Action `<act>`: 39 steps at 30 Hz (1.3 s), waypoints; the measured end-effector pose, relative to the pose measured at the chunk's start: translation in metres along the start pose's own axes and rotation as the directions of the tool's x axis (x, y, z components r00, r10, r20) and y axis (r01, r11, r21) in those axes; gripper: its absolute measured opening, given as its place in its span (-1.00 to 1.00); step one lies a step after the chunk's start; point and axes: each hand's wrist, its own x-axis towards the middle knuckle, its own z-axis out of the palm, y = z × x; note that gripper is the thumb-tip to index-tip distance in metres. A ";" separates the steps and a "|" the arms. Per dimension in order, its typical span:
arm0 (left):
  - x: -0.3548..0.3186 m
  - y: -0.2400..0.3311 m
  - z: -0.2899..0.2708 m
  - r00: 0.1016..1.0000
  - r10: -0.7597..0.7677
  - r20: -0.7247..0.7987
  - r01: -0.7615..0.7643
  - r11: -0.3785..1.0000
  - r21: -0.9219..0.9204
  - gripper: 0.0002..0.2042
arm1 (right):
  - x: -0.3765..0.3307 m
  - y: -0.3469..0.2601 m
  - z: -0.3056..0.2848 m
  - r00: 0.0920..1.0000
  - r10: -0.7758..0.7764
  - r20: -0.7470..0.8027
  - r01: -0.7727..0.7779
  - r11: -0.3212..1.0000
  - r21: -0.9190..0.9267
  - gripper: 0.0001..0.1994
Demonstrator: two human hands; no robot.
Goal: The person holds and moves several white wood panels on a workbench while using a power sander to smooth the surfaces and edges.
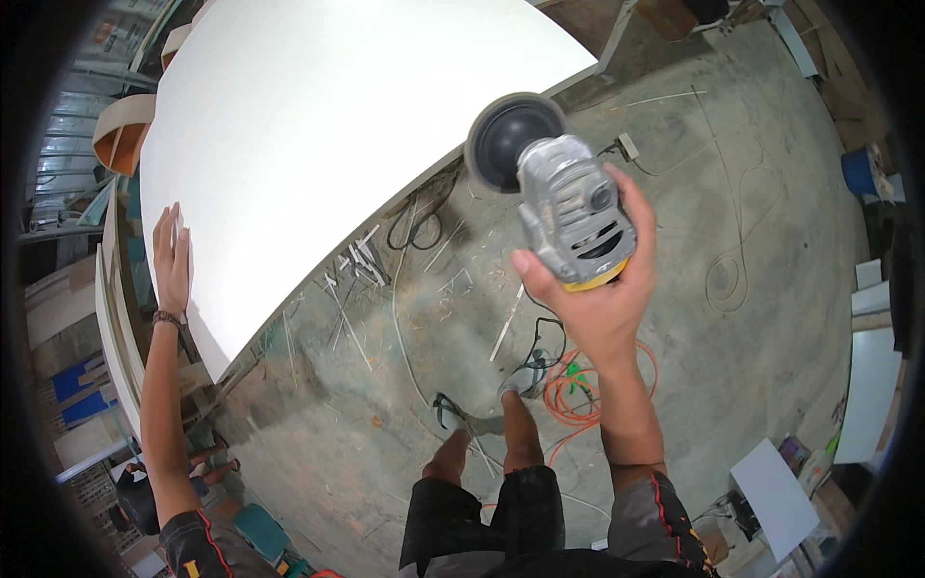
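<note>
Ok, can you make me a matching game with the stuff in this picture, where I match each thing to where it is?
Things:
1. left hand
2. right hand
3. orange cable
4. grinder's round disc

Places:
A. coiled on the concrete floor near the feet
B. wrapped around the grey grinder
C. held up near the long edge of the white board
D. resting flat on the white board, near its corner

Pairs: 1-D, 2-B, 3-A, 4-C

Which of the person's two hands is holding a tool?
The right hand: it grips a grey metal angle grinder with a round black disc above the floor. The left hand only lies flat on the big white panel.
</note>
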 end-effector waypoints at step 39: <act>0.002 0.011 -0.005 0.998 -0.060 -0.028 0.060 0.998 -0.012 -0.46 | -0.021 -0.010 0.015 0.991 -0.078 0.111 0.084 0.995 -0.054 -0.05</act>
